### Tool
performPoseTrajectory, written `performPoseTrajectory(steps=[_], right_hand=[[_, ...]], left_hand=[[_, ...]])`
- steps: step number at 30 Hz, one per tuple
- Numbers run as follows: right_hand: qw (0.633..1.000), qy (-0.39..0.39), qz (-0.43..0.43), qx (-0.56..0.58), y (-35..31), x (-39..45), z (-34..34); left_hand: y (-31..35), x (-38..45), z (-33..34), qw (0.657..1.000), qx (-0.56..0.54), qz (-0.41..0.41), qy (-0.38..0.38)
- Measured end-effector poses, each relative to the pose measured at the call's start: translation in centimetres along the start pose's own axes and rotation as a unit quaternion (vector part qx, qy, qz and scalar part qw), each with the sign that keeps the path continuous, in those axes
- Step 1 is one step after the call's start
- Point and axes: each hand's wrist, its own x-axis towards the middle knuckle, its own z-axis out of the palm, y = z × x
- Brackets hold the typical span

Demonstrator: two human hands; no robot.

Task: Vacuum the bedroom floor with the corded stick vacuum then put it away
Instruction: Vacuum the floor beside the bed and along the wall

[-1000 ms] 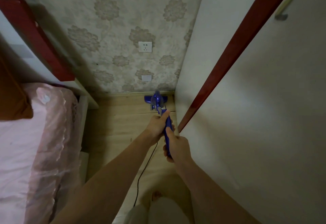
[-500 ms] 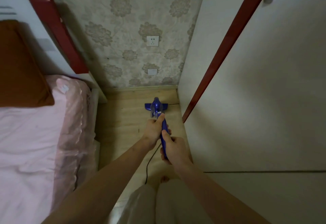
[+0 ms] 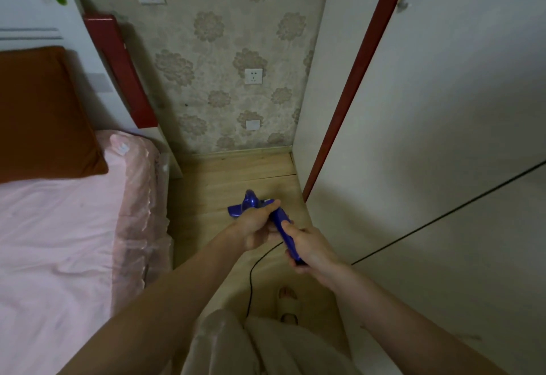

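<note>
A blue corded stick vacuum [image 3: 251, 201] stands on the wooden floor [image 3: 224, 185] in the narrow strip between the bed and the wardrobe. Its floor head lies partly hidden behind my left hand. My left hand [image 3: 257, 224] grips the upper part of the blue handle. My right hand [image 3: 307, 249] grips the handle's rear end, lower right of the left hand. The black cord [image 3: 254, 268] hangs from the handle and runs down toward my legs.
A bed with pink sheet [image 3: 59, 241] and orange pillow [image 3: 41, 114] fills the left side. A white wardrobe with a red edge strip [image 3: 354, 85] closes off the right. The floral wall holds a socket [image 3: 253, 76]. My slippered foot [image 3: 288, 300] stands on the floor below the hands.
The vacuum head has been drawn back from the wall's skirting toward me, and both hands came back with it. The view has tilted so more of the bed and wardrobe shows.
</note>
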Motion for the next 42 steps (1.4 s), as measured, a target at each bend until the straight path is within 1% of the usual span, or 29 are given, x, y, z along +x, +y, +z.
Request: performPoseTrajectory(steps=[4, 7, 9, 11, 17, 24, 28, 31, 35, 39, 42], right_hand=[[1.000, 0.009, -0.010, -0.010, -0.2, 0.6, 0.7], [1.000, 0.000, -0.018, -0.009, -0.5, 1.7, 1.4], [1.000, -0.007, -0.023, 0.000, -1.1, 3.0, 1.8], [1.000, -0.009, -0.022, -0.002, -2.0, 4.8, 2.0], [0.999, -0.028, -0.020, -0.022, -5.9, 11.4, 2.4], [0.999, -0.046, -0.001, 0.006, -10.5, 17.8, 3.1], [0.998, -0.045, 0.034, 0.034, -13.6, 19.7, 3.9], [0.999, -0.041, 0.022, 0.008, -16.0, 20.6, 4.7], [0.999, -0.029, -0.008, -0.031, -16.6, 20.7, 5.3], [0.999, -0.031, -0.002, -0.041, -14.3, 19.6, 4.6], [0.999, -0.036, 0.000, -0.029, -13.1, 18.5, 4.4]], left_hand=[[0.4, 0.7, -0.6, 1.000, 0.015, 0.006, -0.009], [1.1, 1.9, -1.6, 1.000, 0.023, 0.009, -0.016], [1.9, 2.9, -2.0, 1.000, 0.015, 0.017, -0.007], [3.0, 4.2, -2.2, 1.000, 0.002, 0.020, 0.017], [8.1, 9.5, -2.7, 0.997, 0.023, 0.017, 0.070], [13.7, 14.8, -3.6, 0.993, 0.045, 0.015, 0.109], [17.2, 16.1, -4.1, 0.994, 0.051, 0.005, 0.098], [19.3, 16.2, -4.5, 0.993, 0.044, 0.031, 0.104], [18.9, 16.1, -4.6, 0.979, 0.089, 0.091, 0.160], [16.5, 15.5, -4.3, 0.971, 0.121, 0.093, 0.182], [14.7, 14.6, -4.3, 0.973, 0.104, 0.102, 0.179]])
